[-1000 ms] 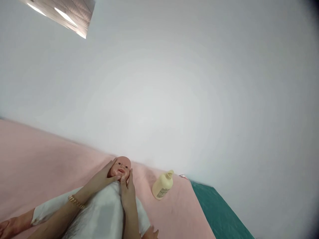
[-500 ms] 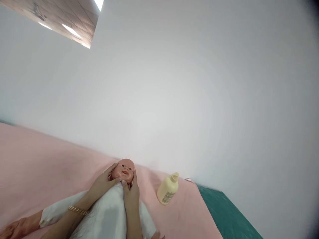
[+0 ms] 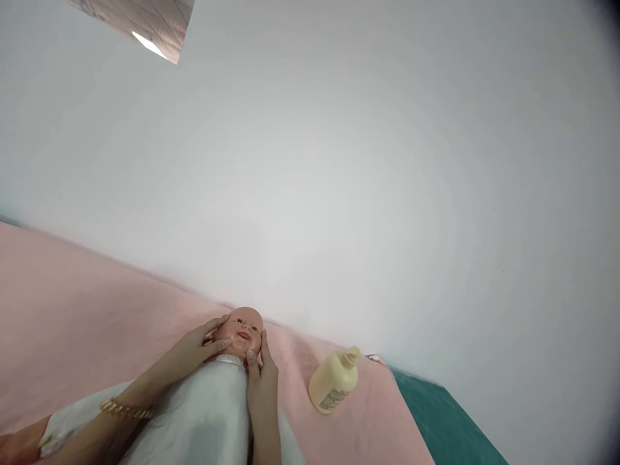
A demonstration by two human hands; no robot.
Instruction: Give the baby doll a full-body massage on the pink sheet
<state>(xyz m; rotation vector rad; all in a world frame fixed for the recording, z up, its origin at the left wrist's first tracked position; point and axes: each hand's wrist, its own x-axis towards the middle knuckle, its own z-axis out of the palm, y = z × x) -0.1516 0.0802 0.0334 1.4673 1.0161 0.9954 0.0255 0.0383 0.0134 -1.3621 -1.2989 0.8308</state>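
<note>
A baby doll lies on its back on a pink cloth, its head toward the white wall and its body in a white garment. My left hand cups the left side of the doll's head, thumb near its chin. A gold bracelet sits on that wrist. My right hand presses against the right side of the head, fingers together along the cheek. Both hands hold the head between them.
A cream lotion bottle with a pump top lies tilted on the pink cloth right of the doll. A teal surface shows past the cloth's right edge. A plain white wall rises behind.
The view has shifted slightly; the bottle sits further right and lower in frame. My hands stay on the doll's head, the thumbs sliding a little over the chin and cheeks.
</note>
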